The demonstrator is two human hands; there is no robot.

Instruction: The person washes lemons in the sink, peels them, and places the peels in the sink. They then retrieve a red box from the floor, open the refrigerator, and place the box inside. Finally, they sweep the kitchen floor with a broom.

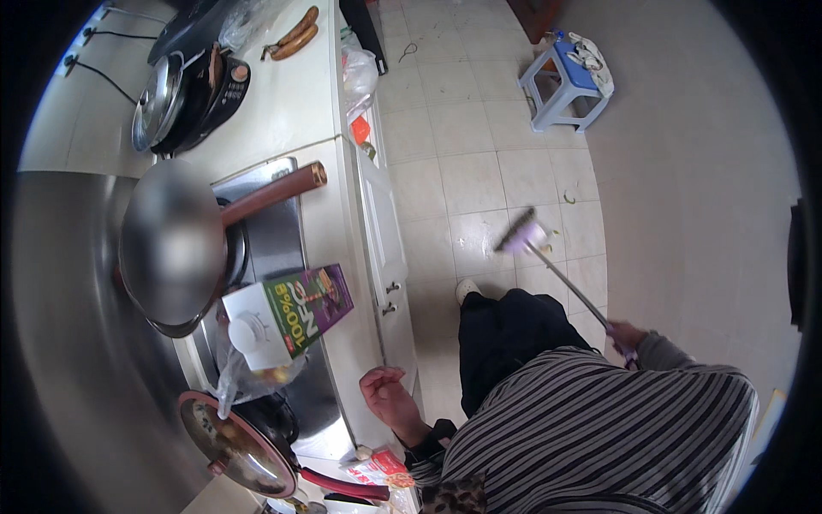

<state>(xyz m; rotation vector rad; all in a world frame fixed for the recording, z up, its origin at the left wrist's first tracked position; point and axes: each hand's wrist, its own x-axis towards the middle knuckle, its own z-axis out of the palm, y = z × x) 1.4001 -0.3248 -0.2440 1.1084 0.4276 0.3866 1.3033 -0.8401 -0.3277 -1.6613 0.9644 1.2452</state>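
My right hand [626,338] is closed around the handle of a broom [565,276]. The purple broom head with dark bristles [517,231] is low over the tiled floor, slightly blurred, and green and whitish scraps [548,248] lie beside it. Another curved green scrap [569,198] lies farther off. My left hand [388,398] is at the counter's edge with its fingers curled; whether they hold anything cannot be made out. The closest things to it are a juice carton [289,315] on the stove and a red and white food packet [382,469].
A blue and grey plastic stool [568,83] with a cloth on it stands by the wall. White cabinets [385,244] border the floor on the left. A wok's wooden handle [276,193] and a lidded pan's red handle [343,483] point towards the counter edge. Bananas [295,42] lie farther along.
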